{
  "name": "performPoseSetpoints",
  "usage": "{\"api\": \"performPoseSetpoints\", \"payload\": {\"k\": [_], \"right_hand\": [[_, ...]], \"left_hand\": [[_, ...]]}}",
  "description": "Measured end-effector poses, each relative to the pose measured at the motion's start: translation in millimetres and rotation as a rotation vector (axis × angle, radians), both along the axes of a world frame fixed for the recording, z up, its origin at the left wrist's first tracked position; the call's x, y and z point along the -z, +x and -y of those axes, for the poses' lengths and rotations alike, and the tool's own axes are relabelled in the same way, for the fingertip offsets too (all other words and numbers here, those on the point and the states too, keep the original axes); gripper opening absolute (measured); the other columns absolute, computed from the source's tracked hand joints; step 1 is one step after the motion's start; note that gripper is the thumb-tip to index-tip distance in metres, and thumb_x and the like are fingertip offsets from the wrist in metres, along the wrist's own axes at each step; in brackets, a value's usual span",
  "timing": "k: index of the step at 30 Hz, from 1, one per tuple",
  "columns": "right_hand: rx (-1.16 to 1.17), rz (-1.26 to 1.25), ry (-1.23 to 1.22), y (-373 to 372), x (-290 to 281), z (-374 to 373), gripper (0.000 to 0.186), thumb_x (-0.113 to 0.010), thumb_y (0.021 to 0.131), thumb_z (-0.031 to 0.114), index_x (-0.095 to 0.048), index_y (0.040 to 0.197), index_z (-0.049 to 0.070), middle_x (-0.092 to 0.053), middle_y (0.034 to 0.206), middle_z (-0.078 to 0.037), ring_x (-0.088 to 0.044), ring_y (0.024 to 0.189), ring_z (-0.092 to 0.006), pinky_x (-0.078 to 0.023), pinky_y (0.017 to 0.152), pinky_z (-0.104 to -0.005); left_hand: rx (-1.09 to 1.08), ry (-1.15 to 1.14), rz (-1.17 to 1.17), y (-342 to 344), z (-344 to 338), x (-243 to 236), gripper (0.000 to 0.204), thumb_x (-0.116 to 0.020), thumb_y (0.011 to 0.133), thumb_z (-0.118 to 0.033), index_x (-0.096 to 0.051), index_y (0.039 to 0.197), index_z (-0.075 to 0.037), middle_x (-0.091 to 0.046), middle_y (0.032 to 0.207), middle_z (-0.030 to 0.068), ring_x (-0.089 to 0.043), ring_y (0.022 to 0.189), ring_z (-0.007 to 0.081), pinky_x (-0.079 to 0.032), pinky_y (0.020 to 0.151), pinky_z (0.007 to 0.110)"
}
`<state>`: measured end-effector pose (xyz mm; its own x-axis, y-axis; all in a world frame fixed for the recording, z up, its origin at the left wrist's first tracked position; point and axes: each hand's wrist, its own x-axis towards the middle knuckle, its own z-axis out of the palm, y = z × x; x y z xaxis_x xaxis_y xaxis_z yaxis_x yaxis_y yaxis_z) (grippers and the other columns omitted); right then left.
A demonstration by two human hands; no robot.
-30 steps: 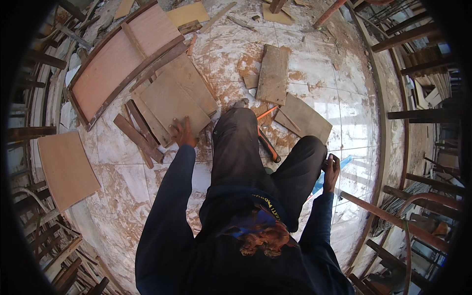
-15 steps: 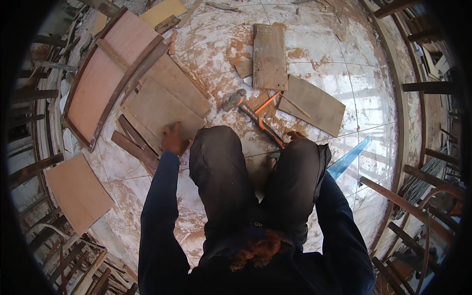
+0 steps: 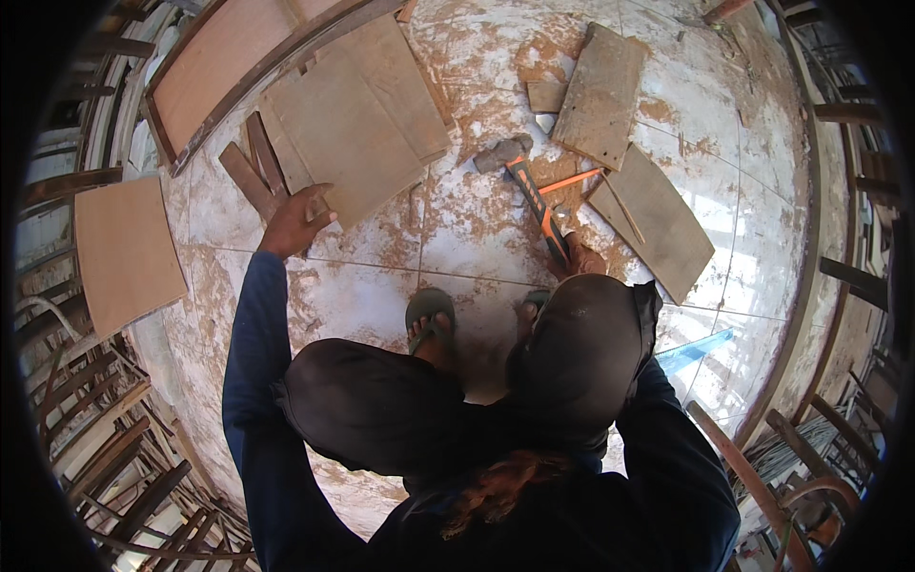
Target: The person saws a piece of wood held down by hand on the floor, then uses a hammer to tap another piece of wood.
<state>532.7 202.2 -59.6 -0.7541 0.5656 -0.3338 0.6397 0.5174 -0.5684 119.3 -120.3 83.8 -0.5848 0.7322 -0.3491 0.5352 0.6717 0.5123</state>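
My left hand point(image 3: 294, 223) reaches to the near left edge of a stack of thin brown boards point(image 3: 348, 124). Its fingers rest at the board's edge, with the thumb spread apart from them. Two dark wooden strips point(image 3: 250, 183) lie beside that wrist, partly under the hand. My right hand point(image 3: 583, 257), half hidden behind my knee, is closed round the lower end of a hammer's handle. The hammer point(image 3: 530, 191) has a grey, blocky head and an orange and black handle, and it slants across the floor between the boards.
A worn board point(image 3: 600, 95) and another brown board point(image 3: 658, 224) lie at right, near a thin orange bar point(image 3: 572, 180). A framed pinkish panel point(image 3: 224, 71) stands far left; a tan sheet point(image 3: 129, 253) lies left. A blue pointed strip point(image 3: 696, 353) lies right. Wood scraps line both sides.
My view has shifted and my knees have parted, showing my sandalled feet. My left hand has moved to the boards' near edge. My right hand now shows on the hammer handle.
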Motion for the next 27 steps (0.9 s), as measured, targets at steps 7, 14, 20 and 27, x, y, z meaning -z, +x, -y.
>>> {"api": "performPoseSetpoints", "payload": {"k": [7,14,20,27], "right_hand": [[-0.117,0.123,-0.018,46.1,22.3,10.4,0.033,-0.06,0.091,0.036,-0.051,0.111,0.012,-0.065,0.085,-0.016,-0.066,0.084,-0.0386,-0.05,0.072,-0.0472],[-0.025,0.143,0.025,75.2,22.1,11.1,0.031,-0.059,0.09,0.033,-0.053,0.113,0.013,-0.063,0.094,-0.016,-0.064,0.091,-0.0373,-0.05,0.076,-0.0465],[-0.005,0.164,0.066,96.1,32.4,19.5,0.031,-0.058,0.089,0.03,-0.054,0.115,0.013,-0.062,0.102,-0.015,-0.062,0.098,-0.0362,-0.05,0.078,-0.0459],[0.073,0.126,0.174,116.9,41.4,20.8,0.031,-0.058,0.088,0.026,-0.056,0.117,0.014,-0.061,0.111,-0.015,-0.06,0.105,-0.035,-0.051,0.082,-0.0451]], "left_hand": [[0.084,0.016,-0.099,-24.0,-33.0,-43.0,0.042,-0.071,0.089,-0.023,-0.061,0.125,-0.006,-0.068,0.116,0.0183,-0.068,0.104,0.0308,-0.053,0.089,0.04],[0.642,-0.198,-0.161,49.2,-162.1,-18.6,0.043,-0.067,0.088,-0.028,-0.058,0.123,-0.005,-0.063,0.116,0.0173,-0.059,0.113,0.0372,-0.048,0.094,0.046],[0.954,-0.166,-0.024,119.2,-173.5,31.5,0.04,-0.068,0.088,-0.028,-0.058,0.121,-0.008,-0.062,0.11,0.0138,-0.061,0.107,0.0327,-0.049,0.089,0.047],[0.736,-0.104,-0.099,113.0,-223.2,35.0,0.046,-0.067,0.089,-0.028,-0.058,0.127,-0.004,-0.062,0.123,0.0183,-0.06,0.112,0.0369,-0.048,0.094,0.046]]}}
